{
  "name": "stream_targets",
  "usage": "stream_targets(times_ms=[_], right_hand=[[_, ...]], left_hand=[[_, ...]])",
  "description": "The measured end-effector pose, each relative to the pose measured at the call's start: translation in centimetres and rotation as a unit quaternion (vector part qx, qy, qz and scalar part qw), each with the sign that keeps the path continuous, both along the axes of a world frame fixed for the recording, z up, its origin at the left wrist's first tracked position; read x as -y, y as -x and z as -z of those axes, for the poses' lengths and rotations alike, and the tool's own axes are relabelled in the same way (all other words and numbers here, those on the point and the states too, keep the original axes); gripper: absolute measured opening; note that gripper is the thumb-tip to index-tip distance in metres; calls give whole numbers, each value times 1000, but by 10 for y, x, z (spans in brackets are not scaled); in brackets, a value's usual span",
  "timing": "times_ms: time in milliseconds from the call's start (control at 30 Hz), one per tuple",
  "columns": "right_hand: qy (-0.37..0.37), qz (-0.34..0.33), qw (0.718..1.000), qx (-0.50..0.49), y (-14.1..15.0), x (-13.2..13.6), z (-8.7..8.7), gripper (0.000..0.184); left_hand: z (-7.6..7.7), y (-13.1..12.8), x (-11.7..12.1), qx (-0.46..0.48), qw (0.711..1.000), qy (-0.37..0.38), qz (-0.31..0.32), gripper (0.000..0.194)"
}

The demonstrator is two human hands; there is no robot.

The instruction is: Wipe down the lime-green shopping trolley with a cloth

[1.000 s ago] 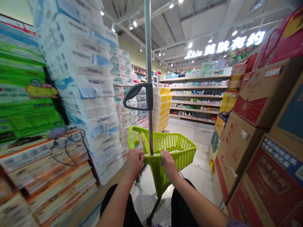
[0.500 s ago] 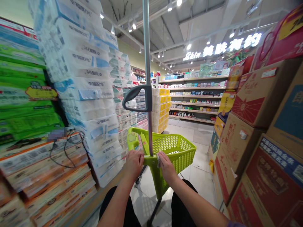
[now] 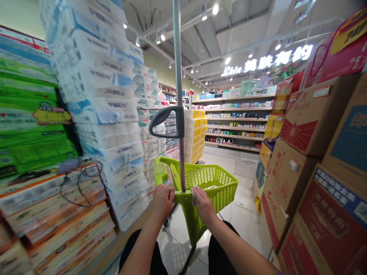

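Here — basket rim beneath fingers.

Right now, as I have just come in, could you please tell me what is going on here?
A person in a shop aisle has both hands at the near edge of a green basket trolley, either side of its metal pole. The left hand grips the edge, while the right hand holds a crumpled pale wipe against it; whether that is cloth or paper, I cannot tell. Neither hand is on the grey handle higher up the pole.
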State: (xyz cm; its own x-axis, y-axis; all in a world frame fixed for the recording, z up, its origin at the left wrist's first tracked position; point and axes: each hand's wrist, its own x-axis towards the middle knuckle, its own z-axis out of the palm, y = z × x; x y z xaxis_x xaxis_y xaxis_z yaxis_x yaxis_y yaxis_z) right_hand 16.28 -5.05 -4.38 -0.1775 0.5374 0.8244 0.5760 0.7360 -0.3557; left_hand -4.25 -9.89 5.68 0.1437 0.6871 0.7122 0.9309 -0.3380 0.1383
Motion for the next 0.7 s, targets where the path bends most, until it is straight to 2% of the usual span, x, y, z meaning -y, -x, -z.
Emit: stream_targets(times_ms=[233, 467, 700], right_hand=[[-20, 6, 1000, 22, -2, 1, 2, 56], [-40, 37, 998, 33, -10, -9, 11, 45], [6, 53, 999, -4, -25, -17, 30, 49]], left_hand=[[-1, -1, 1, 11, 1000, 1, -3, 33], [-2, -2, 2, 10, 1000, 1, 0, 34], [-3, -2, 3, 13, 1000, 1, 6, 33]])
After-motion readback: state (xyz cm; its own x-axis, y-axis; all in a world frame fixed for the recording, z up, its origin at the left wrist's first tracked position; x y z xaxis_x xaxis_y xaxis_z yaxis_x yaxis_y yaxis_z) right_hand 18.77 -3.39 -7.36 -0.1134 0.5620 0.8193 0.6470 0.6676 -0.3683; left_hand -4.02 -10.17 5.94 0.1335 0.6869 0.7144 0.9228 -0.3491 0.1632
